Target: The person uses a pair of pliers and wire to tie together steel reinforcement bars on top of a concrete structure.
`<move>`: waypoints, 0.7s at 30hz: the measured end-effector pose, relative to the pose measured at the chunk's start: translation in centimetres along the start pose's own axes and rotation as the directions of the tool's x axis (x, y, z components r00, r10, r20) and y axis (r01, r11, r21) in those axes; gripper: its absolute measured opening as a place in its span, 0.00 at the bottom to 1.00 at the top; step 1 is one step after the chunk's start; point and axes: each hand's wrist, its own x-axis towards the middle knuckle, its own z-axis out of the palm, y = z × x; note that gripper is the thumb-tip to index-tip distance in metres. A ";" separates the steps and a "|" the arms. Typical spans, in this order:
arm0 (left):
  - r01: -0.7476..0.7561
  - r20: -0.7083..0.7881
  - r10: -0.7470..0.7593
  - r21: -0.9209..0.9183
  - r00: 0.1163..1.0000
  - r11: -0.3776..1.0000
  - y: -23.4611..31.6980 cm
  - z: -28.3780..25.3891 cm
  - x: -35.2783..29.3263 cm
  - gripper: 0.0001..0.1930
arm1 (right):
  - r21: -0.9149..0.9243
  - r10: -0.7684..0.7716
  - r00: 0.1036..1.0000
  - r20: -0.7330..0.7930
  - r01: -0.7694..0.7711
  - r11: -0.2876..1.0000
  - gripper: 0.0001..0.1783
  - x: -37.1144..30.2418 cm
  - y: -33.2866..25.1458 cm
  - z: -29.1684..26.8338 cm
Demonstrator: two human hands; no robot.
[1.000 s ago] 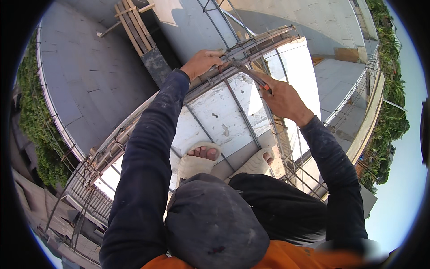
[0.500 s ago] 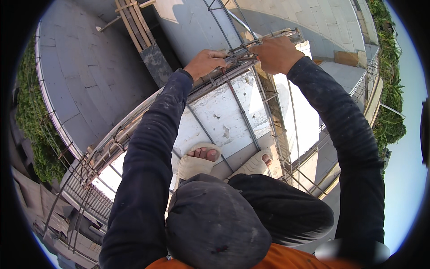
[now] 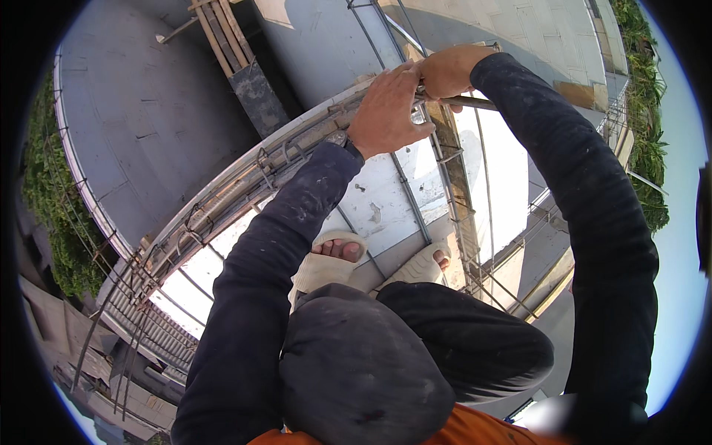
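I find the left hand (image 3: pixel 386 111) palm down, its thumb standing apart from the fingers, the fingertips meeting the right hand (image 3: pixel 449 72); I cannot tell from my remote view whether it grips anything. The right hand is bent and curled at the wrist. A dark bar (image 3: pixel 478 103) shows along its underside, with a fingertip just below the bar — whether the hand is clamped on it, I cannot tell.

On the left wrist I note a watch (image 3: pixel 338 139). Both hands are over the upper stretch of a long bundle of steel bars (image 3: pixel 263 165), which runs down and to the left from them. Below the hands lies a white panel (image 3: pixel 374 200), marked with dark chips and crossed by thin bars; to its right stands a brown timber strip (image 3: pixel 466 185).

Nearer the body I record two feet in cream footwear (image 3: pixel 328 272), toes exposed, and dark trousers (image 3: pixel 475 341). Beyond the bars — a grey wall (image 3: pixel 141 141) and wooden slats (image 3: pixel 226 37). Greenery (image 3: pixel 644 126) borders the far right.
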 end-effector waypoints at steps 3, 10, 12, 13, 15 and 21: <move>0.151 -0.049 -0.155 -0.083 0.987 0.985 1.6 2.4 1.6 0.29 | -0.025 0.006 0.999 0.041 -0.005 1.000 0.18 -2.5 -0.2 -0.7; 0.187 0.046 -0.182 -0.325 0.982 0.927 -0.5 1.0 2.4 0.18 | -0.635 -0.522 0.524 -0.673 -0.047 0.771 0.28 -6.2 3.1 5.8; 0.172 0.049 -0.165 -0.221 0.985 0.960 -0.4 1.2 2.1 0.19 | -0.650 -0.508 0.552 -0.661 -0.084 0.755 0.23 -6.8 2.0 5.7; 0.166 0.051 -0.159 -0.167 0.986 0.972 -0.2 1.3 2.0 0.19 | -0.560 -0.382 0.731 -0.565 -0.001 0.828 0.21 -7.0 1.7 4.9; 0.039 -0.231 -0.065 -0.115 0.971 0.993 0.8 1.8 0.9 0.20 | -0.314 -0.148 0.966 -0.212 0.076 0.946 0.19 -7.7 0.0 2.6; -0.002 -0.251 -0.012 -0.055 0.968 0.998 2.0 3.9 1.2 0.26 | 0.606 -0.005 0.994 0.107 -0.062 0.793 0.28 -6.7 3.7 0.4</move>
